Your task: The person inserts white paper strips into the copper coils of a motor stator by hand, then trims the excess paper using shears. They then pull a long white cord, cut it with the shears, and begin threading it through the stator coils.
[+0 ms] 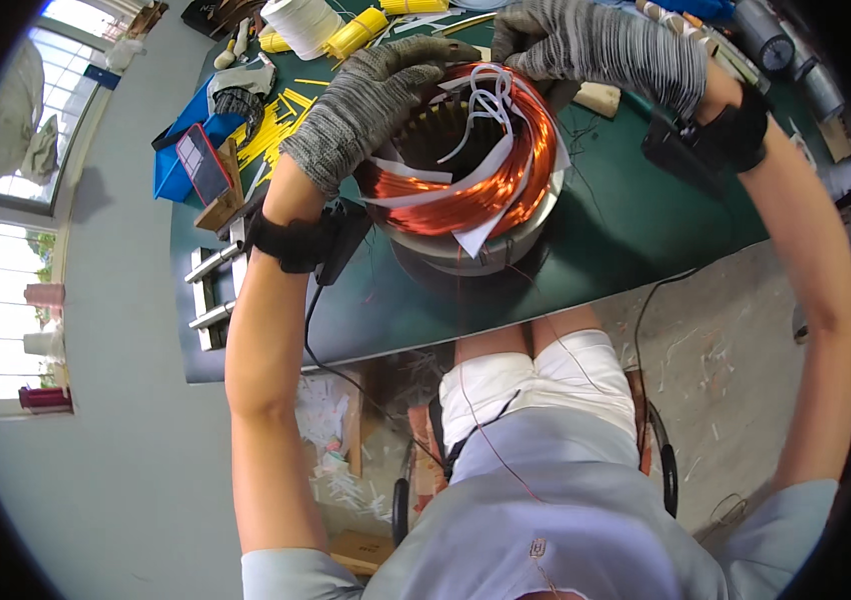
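A motor stator (491, 262) stands upright on the green table in front of me, with a thick ring of copper winding (536, 165) around its top. White insulating paper (476, 238) sticks out of the winding, and white sleeving tubes (491, 100) loop over its open middle. My left hand (371, 105), in a grey striped knit glove, reaches over the left side to the far rim, fingers bent together. My right hand (601, 58), gloved alike, meets it at that rim with its fingers curled in. What the fingertips pinch is hidden. Thin wires (461, 330) hang down the stator's front.
At the left are a blue tray (174, 165), yellow strips (286, 125), a phone-like device (204, 165) on a wooden stand and a metal frame (214, 290). A white twine spool (301, 25) stands behind. Grey cylinders (766, 38) lie at the far right. A black cable (346, 392) crosses the table edge.
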### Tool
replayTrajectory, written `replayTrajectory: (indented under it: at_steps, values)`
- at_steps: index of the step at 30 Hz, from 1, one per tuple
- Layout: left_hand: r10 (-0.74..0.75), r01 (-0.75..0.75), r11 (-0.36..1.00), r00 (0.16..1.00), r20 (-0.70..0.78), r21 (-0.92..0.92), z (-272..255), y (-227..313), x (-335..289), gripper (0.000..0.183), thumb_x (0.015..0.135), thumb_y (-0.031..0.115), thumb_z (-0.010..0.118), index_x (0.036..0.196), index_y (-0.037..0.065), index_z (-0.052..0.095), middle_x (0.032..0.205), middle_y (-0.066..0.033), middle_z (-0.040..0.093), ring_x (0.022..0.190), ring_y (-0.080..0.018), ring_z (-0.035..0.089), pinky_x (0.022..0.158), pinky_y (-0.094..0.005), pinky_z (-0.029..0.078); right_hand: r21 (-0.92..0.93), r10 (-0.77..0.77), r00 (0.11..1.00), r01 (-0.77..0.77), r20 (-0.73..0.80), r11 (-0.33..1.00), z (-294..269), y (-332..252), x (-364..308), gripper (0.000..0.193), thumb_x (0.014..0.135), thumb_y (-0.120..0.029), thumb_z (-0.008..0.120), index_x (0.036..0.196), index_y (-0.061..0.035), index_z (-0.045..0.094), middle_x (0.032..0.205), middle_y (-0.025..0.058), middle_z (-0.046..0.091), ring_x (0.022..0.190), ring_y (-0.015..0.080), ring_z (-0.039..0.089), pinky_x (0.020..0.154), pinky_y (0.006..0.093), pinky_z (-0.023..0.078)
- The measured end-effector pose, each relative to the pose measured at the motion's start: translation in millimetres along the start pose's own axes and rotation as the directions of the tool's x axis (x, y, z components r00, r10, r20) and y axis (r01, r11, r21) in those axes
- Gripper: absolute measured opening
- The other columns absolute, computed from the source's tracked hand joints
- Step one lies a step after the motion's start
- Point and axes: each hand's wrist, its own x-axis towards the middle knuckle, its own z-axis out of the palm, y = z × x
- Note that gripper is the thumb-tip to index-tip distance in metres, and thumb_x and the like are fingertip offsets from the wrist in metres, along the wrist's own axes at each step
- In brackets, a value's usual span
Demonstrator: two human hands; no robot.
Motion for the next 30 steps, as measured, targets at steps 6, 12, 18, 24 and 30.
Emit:
replayTrajectory:
  at_steps: [6, 12, 18, 24, 30]
  values:
    - [-0.199, 0.147, 0.965, 0.95, -0.24, -0.219, 18, -8, -17, 0.027, 0.089, 0.017, 0.05, 0.113, 0.008, 0.059, 0.09, -0.005, 0.061, 0.078, -0.0099, 0.055, 0.073, -0.0242, 0.047, -0.728, -0.544, 0.728, 0.091, -0.417, 0.679, 55, -16, -73, 0.014, 0.079, -0.008, 0.063, 0.086, -0.0022, 0.053, 0.077, 0.0107, 0.056, 0.07, 0.0246, 0.055, 0.063, 0.03, 0.044]
    - [-0.332, 0.108, 0.905, 0.781, -0.529, -0.411, 22, 24, -13, 0.023, 0.088, 0.019, 0.049, 0.102, 0.003, 0.06, 0.072, -0.0058, 0.057, 0.061, -0.0107, 0.053, 0.056, -0.023, 0.045, -0.631, -0.48, 0.854, 0.263, -0.2, 0.73, 90, -70, -196, 0.011, 0.076, -0.005, 0.062, 0.086, -0.0063, 0.059, 0.08, 0.0085, 0.059, 0.077, 0.0223, 0.06, 0.068, 0.0324, 0.047]
    - [0.181, 0.032, 0.898, 0.883, -0.434, 0.44, 12, 30, -19, 0.026, 0.087, 0.012, 0.047, 0.109, 0.003, 0.056, 0.107, -0.0155, 0.055, 0.103, -0.029, 0.052, 0.091, -0.0356, 0.04, -0.41, -0.542, 0.84, 0.488, -0.017, 0.77, 71, -80, -206, 0.011, 0.075, -0.004, 0.062, 0.086, -0.0063, 0.059, 0.08, 0.0089, 0.059, 0.076, 0.0223, 0.06, 0.068, 0.0321, 0.047]
    - [0.211, -0.12, 0.853, 0.969, -0.126, 0.507, 7, 45, -33, 0.027, 0.087, 0.01, 0.046, 0.112, 0.002, 0.052, 0.113, -0.0154, 0.054, 0.111, -0.0318, 0.048, 0.097, -0.0382, 0.036, -0.495, -0.181, 0.952, 0.037, -0.246, 0.868, 84, -32, -169, 0.011, 0.075, -0.002, 0.063, 0.085, -0.0062, 0.058, 0.08, 0.0092, 0.059, 0.075, 0.0222, 0.06, 0.068, 0.0318, 0.047]
    - [0.248, -0.156, 0.83, 0.963, -0.103, 0.536, 25, 52, -35, 0.025, 0.08, 0.006, 0.048, 0.104, 0.0, 0.052, 0.11, -0.0164, 0.055, 0.107, -0.0347, 0.05, 0.092, -0.0409, 0.04, -0.205, -0.154, 0.663, 0.001, -0.733, 0.979, 100, 109, -118, 0.033, 0.078, -0.009, 0.062, 0.107, -0.0028, 0.049, 0.093, 0.0128, 0.057, 0.078, 0.0282, 0.058, 0.071, 0.031, 0.047]
